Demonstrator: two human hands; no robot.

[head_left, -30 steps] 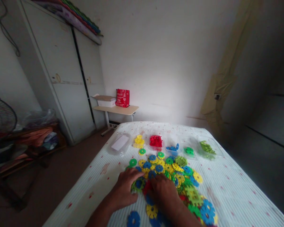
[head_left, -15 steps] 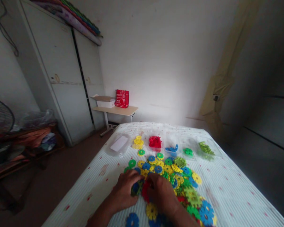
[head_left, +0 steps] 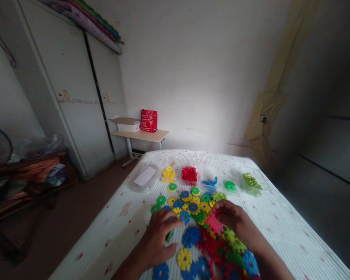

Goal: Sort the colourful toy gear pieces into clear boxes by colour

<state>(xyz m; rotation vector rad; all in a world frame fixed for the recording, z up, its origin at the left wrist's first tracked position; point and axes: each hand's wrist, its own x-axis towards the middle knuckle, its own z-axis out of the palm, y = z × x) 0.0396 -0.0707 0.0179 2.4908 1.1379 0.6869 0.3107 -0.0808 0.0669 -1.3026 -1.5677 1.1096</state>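
Observation:
Over the left side of a pile of plastic snowflake discs rests my left hand (head_left: 161,233), its thumb and fingers apart with nothing between them. Beside its fingertips lies a blue snowflake disc (head_left: 184,217); a yellow snowflake disc (head_left: 184,259) is nearer me. My right hand (head_left: 233,218) pinches a red notched building piece (head_left: 215,222) above the right part of the pile. Below that piece, several red notched pieces (head_left: 211,245) lie heaped together. A light green notched piece (head_left: 235,240) shows under my right wrist, partly covered.
Across the table's far part stand clear containers with yellow discs (head_left: 168,172), red pieces (head_left: 189,174), blue pieces (head_left: 210,182), green discs (head_left: 230,186) and light green pieces (head_left: 251,181). A clear lid with a white card (head_left: 145,176) lies at left.
My right hand has moved right and away from my left, now with a red piece in its fingers. My left hand has spread its fingers. More red pieces show in the pile.

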